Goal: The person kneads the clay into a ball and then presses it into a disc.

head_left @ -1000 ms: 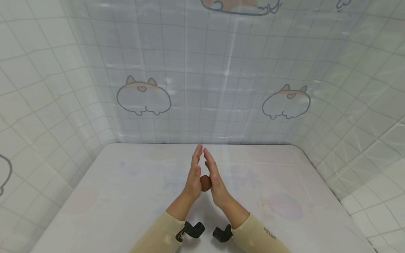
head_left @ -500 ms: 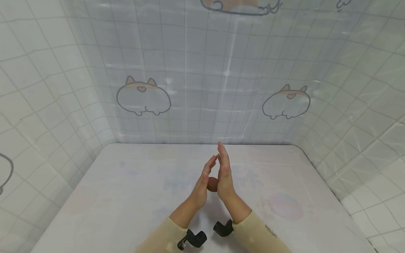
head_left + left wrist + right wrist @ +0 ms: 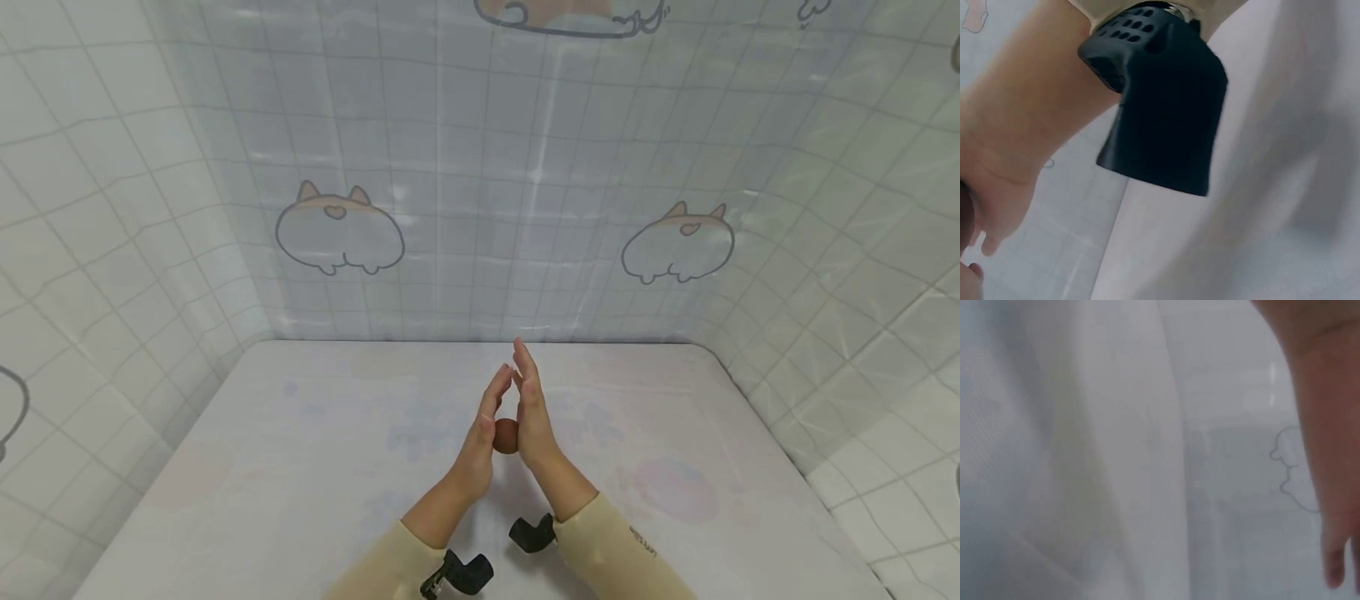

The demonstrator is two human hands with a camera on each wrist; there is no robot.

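Between my two palms, in the head view, sits a small round brown ball [image 3: 506,436]. My left hand [image 3: 480,442] touches its left side with fingers straight and pointing up and away. On the other side my right hand [image 3: 535,425] presses against it, its straight fingertips reaching a little farther forward than the left ones. The fingertips come close together above the ball, like a roof. In the left wrist view only a dark edge of the ball [image 3: 965,215] shows at the left border. The right wrist view has part of a hand [image 3: 1335,437] at its right side; the ball is out of sight there.
A white table [image 3: 300,483] with faint pastel prints lies under the hands. Behind it stands a grid-patterned curtain wall [image 3: 465,208] with cartoon dog drawings, continuing on both sides. Black camera mounts [image 3: 468,573] sit on the inner sides of the cream sleeves [image 3: 615,550].
Both hands and the ball have shifted right since a second ago. My left hand has slid back along the ball while my right hand slid forward. Little differs from half a second ago.
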